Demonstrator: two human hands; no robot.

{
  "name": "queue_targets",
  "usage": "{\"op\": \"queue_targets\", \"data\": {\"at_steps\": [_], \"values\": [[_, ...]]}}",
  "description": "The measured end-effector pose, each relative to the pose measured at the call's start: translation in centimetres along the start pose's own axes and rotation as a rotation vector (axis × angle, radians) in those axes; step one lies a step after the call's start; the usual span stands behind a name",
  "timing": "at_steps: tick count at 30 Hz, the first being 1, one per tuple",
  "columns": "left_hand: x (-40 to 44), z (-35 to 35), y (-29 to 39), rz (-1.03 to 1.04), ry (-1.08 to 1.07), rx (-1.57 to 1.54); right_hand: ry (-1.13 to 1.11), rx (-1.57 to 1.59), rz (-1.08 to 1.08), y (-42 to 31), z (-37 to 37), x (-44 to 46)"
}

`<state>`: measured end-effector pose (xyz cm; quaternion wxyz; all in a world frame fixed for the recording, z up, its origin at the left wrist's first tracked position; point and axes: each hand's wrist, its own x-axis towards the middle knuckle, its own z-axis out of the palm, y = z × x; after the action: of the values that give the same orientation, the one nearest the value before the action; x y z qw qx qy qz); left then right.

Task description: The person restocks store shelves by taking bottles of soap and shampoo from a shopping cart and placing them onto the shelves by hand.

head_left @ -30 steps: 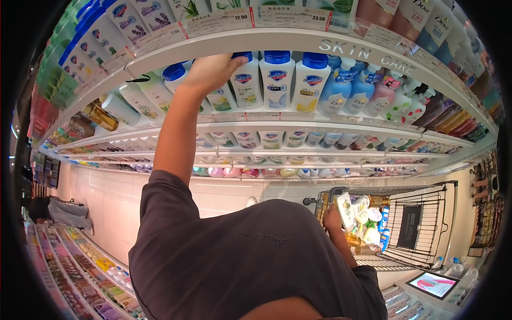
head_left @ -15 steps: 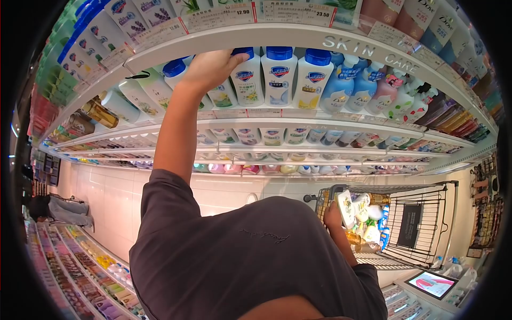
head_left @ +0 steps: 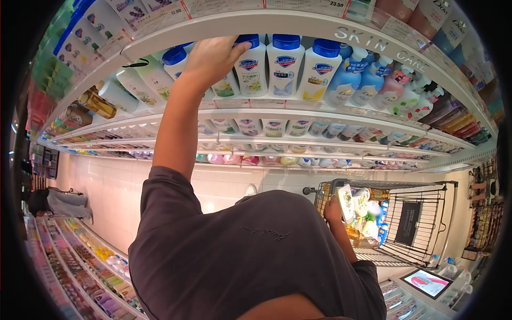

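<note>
My left hand (head_left: 216, 60) reaches into the upper shelf, its thumb against the blue cap of a white Safeguard body wash bottle (head_left: 250, 74). Its other fingers curl by the cap, partly hidden under the shelf above. That bottle stands upright in a row with a second Safeguard bottle (head_left: 285, 66) and a third with yellow on its label (head_left: 319, 72). A bottle with a green and yellow label (head_left: 226, 86) is partly covered by the hand. My right hand (head_left: 332, 210) is closed at the handle end of a shopping cart (head_left: 440, 213), beside a white bottle (head_left: 346, 202).
Pump bottles (head_left: 344, 80) fill the shelf's right side. The shelf lip marked SKIN CARE (head_left: 298, 24) overhangs the row. Several bottles lie in the cart. A screen (head_left: 426, 282) stands behind it at lower right. Another person (head_left: 66, 205) is down the aisle at left.
The view has shifted slightly, with the shelves higher in the picture. My left hand stays at the blue cap, and my right hand stays at the cart.
</note>
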<state>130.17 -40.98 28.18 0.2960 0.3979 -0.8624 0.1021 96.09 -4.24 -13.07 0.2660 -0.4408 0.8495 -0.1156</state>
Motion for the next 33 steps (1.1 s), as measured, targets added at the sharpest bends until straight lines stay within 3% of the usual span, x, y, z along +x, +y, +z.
{"op": "queue_targets", "data": {"at_steps": [4,6,7,9,12,14,17,22,23,27,29,31,33], "values": [[-1.8,-0.8,-0.1,0.000,0.033,0.007,-0.016,-0.009,-0.005,0.1,0.0,0.2],[-3.1,-1.2,-0.5,0.140,0.242,0.040,-0.044,-0.014,0.029,0.3,0.1,0.4],[-4.0,-1.2,-0.9,0.134,0.250,0.039,-0.040,-0.022,0.025,0.6,0.3,0.4],[-6.1,-0.6,-1.6,0.168,0.490,0.089,-0.031,-0.012,0.012,1.0,0.5,0.7],[-10.9,0.4,-0.4,0.029,0.490,-0.191,-0.043,-0.025,0.043,-0.1,0.0,1.5],[-14.7,2.3,0.7,-0.049,0.356,-0.343,-0.101,-0.028,0.125,-0.7,-0.5,0.4],[-19.6,5.8,1.7,-0.129,0.131,-0.533,-0.068,-0.042,0.077,-0.4,0.0,0.6],[-27.1,11.0,1.9,-0.194,-0.244,-0.685,-0.059,-0.082,0.147,-0.6,0.4,0.6],[-28.5,11.9,1.6,-0.193,-0.245,-0.690,-0.058,-0.084,0.152,-0.7,0.4,0.6],[-35.8,15.8,-2.1,-0.379,-0.802,-0.601,0.006,-0.053,0.253,-1.6,1.0,0.0],[-42.3,18.7,-4.7,-0.407,-0.876,-0.549,0.066,-0.004,0.275,-0.8,2.0,-0.7],[-45.6,19.0,-7.0,-0.462,-1.176,-0.476,0.057,0.026,0.341,-0.2,2.6,-1.8],[-49.1,19.0,-9.1,-0.528,-1.273,-0.482,0.080,0.137,0.383,-0.7,2.6,-3.5]]}}
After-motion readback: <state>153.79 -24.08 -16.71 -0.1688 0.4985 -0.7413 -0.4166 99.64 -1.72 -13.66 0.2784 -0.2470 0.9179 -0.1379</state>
